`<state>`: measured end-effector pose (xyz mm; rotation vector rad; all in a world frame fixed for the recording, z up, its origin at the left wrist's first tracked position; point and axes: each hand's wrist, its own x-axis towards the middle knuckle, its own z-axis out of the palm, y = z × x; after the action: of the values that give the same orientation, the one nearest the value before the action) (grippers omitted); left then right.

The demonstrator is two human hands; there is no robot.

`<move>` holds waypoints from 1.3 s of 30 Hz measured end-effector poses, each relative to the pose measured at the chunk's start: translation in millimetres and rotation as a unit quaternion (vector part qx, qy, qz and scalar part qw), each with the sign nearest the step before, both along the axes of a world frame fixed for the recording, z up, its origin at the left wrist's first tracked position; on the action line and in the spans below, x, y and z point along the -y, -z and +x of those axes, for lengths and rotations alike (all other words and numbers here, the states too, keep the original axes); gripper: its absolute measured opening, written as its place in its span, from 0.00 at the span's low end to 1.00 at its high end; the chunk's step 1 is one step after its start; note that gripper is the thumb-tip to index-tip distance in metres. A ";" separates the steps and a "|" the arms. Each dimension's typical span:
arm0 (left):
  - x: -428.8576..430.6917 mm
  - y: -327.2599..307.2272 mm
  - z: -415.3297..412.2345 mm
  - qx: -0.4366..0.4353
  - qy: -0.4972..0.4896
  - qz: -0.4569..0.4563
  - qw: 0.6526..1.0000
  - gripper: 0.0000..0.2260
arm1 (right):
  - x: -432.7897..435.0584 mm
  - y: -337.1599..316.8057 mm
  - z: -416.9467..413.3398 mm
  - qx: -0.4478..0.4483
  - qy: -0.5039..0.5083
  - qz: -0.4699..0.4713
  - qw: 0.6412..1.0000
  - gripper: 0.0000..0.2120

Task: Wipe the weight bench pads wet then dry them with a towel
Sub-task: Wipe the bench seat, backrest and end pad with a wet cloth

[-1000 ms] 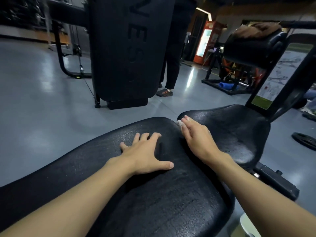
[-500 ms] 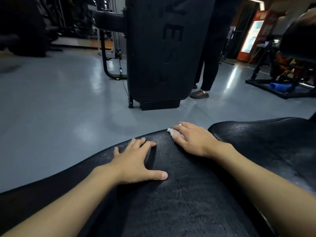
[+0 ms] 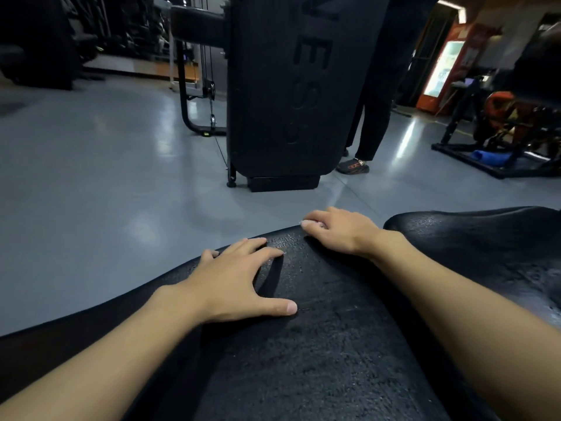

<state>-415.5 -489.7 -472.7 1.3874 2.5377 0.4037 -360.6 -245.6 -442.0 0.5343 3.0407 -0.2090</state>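
Two pads (image 3: pixel 334 344) glisten wet above grey floor (image 3: pixel 106 192); left hand (image 3: pixel 233 284) rests, fingers (image 3: pixel 261 256) flat, right hand (image 3: pixel 340 230) clutches perhaps a cloth (image 3: pixel 314 223).

left hand (image 3: pixel 233 281) on pad (image 3: pixel 318 360), machine (image 3: pixel 288 86) behind

The left hand (image 3: pixel 239 281) and right hand (image 3: pixel 337 230) are bare, with short rounded nails; bare forearms (image 3: pixel 121 357) reach the frame's lower corners.

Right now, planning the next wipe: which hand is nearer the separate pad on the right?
Right. The right hand, holding a white wipe, is just left of the separate pad; the left hand rests flat farther left on the long pad.
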 end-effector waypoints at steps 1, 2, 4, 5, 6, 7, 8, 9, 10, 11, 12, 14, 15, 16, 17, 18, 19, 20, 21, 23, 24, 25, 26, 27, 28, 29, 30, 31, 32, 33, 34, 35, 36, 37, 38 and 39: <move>4.2 1.1 -2.2 -0.005 0.002 0.008 1.000 0.44 | 7.9 1.2 -7.2 0.008 -0.004 0.011 1.000 0.23; 8.2 2.5 -3.9 -0.009 0.003 0.017 1.000 0.43 | 17.8 3.6 -15.5 0.017 -0.010 0.018 1.000 0.23; 15.9 5.3 -6.6 -0.017 0.001 0.036 0.999 0.40 | 42.0 11.4 -30.8 0.030 -0.028 0.029 0.999 0.23; 20.2 7.3 -8.7 -0.019 -0.001 0.044 0.999 0.38 | 53.3 15.4 -36.4 0.032 -0.040 0.038 0.998 0.22; 24.7 10.3 -12.0 -0.021 -0.002 0.052 0.998 0.37 | 60.8 19.0 -40.6 0.027 -0.051 0.047 0.997 0.21; 28.5 13.6 -16.3 -0.025 -0.001 0.059 0.998 0.37 | 63.8 20.5 -42.9 0.021 -0.059 0.053 0.997 0.18; 32.0 16.7 -20.5 -0.027 0.003 0.064 0.998 0.37 | 62.8 20.7 -43.0 0.018 -0.063 0.052 0.997 0.16; 34.9 19.6 -24.0 -0.027 0.006 0.070 0.997 0.37 | 59.2 19.1 -41.1 0.020 -0.061 0.049 0.997 0.15; 37.1 22.4 -27.1 -0.024 0.008 0.077 0.997 0.37 | 52.2 16.6 -38.3 0.021 -0.057 0.048 0.997 0.15; 39.0 24.7 -28.9 -0.022 0.009 0.082 0.996 0.37 | 44.0 13.3 -34.6 0.022 -0.046 0.053 0.997 0.16; 39.6 26.5 -30.2 -0.019 0.011 0.086 0.996 0.37 | 35.4 10.2 -30.2 0.021 -0.025 0.059 0.998 0.16; 39.9 29.2 -30.8 -0.017 0.014 0.094 0.995 0.37 | 22.7 6.1 -23.4 0.020 0.024 0.064 0.997 0.17; 40.3 29.5 -30.5 -0.018 0.015 0.095 0.995 0.37 | 20.2 5.9 -22.2 0.020 0.039 0.063 0.997 0.18; 41.1 29.6 -30.0 -0.020 0.015 0.096 0.995 0.37 | 19.9 6.8 -22.9 0.023 0.046 0.061 0.997 0.18; 42.4 28.9 -29.0 -0.022 0.015 0.097 0.995 0.37 | 21.9 8.0 -24.3 0.025 0.048 0.059 0.997 0.18; 44.5 28.0 -27.9 -0.024 0.015 0.097 0.995 0.36 | 25.0 9.6 -26.3 0.023 0.047 0.057 0.997 0.18; 48.6 27.8 -26.7 -0.026 0.014 0.097 0.995 0.36 | 29.6 11.2 -28.7 0.019 0.042 0.057 0.997 0.17; 53.9 28.5 -26.3 -0.030 0.015 0.096 0.995 0.36 | 34.6 13.1 -30.6 0.015 0.036 0.060 0.997 0.17; 60.1 29.8 -26.3 -0.037 0.018 0.093 0.995 0.36 | 39.4 14.2 -32.3 0.012 0.031 0.065 0.997 0.17; 75.7 34.4 -28.8 -0.050 0.024 0.085 0.995 0.37 | 49.5 16.5 -36.4 0.012 0.027 0.071 0.997 0.17; 84.9 36.8 -30.7 -0.055 0.025 0.079 0.995 0.37 | 55.9 18.1 -38.4 0.014 0.023 0.071 0.997 0.18; 94.9 38.6 -32.8 -0.061 0.025 0.073 0.995 0.38 | 63.2 20.0 -40.4 0.016 0.019 0.071 0.997 0.18; 105.6 40.8 -35.0 -0.067 0.025 0.068 0.995 0.39 | 70.2 22.2 -42.5 0.016 0.012 0.073 0.997 0.18; 116.9 43.0 -36.7 -0.074 0.024 0.063 0.995 0.39 | 77.4 23.4 -44.0 0.016 0.008 0.075 0.997 0.18; 128.4 45.4 -38.6 -0.080 0.023 0.060 0.995 0.39 | 85.0 24.0 -45.8 0.014 0.005 0.076 0.997 0.18; 140.6 47.8 -40.2 -0.085 0.020 0.060 0.994 0.39 | 94.4 24.5 -47.8 0.016 0.003 0.075 0.997 0.20; 152.9 50.2 -41.6 -0.087 0.017 0.058 0.994 0.38 | 105.4 26.2 -50.1 0.017 -0.001 0.071 0.997 0.21; 163.2 52.3 -43.2 -0.089 0.015 0.057 0.994 0.38 | 117.1 27.8 -52.5 0.018 -0.005 0.067 0.998 0.22; 174.3 54.4 -44.8 -0.090 0.011 0.053 0.994 0.39 | 131.6 30.4 -55.8 0.020 -0.014 0.066 0.998 0.24; 185.1 56.0 -46.7 -0.092 0.006 0.046 0.995 0.39 | 147.8 32.7 -59.6 0.022 -0.023 0.064 0.997 0.25; 195.9 57.6 -48.5 -0.094 0.000 0.038 0.995 0.39 | 163.1 36.0 -64.1 0.025 -0.033 0.062 0.997 0.26; 207.6 59.1 -49.6 -0.094 -0.007 0.031 0.995 0.39 | 178.6 38.8 -68.3 0.028 -0.039 0.060 0.997 0.26; 219.1 61.3 -50.7 -0.093 -0.014 0.028 0.995 0.39 | 193.9 40.2 -71.8 0.033 -0.046 0.058 0.997 0.26; 230.1 63.6 -50.9 -0.093 -0.019 0.027 0.995 0.38 | 208.5 41.7 -74.3 0.038 -0.052 0.057 0.996 0.27; 241.0 66.2 -50.8 -0.095 -0.023 0.028 0.995 0.37 | 223.5 43.3 -75.9 0.044 -0.061 0.057 0.996 0.27; 251.8 69.0 -50.3 -0.098 -0.028 0.029 0.994 0.37 | 239.8 46.0 -78.0 0.053 -0.072 0.053 0.995 0.27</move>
<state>-465.8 -741.5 -541.6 1.4446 2.7483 0.3699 -438.6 -485.4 -488.0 0.3175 2.9819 -0.0133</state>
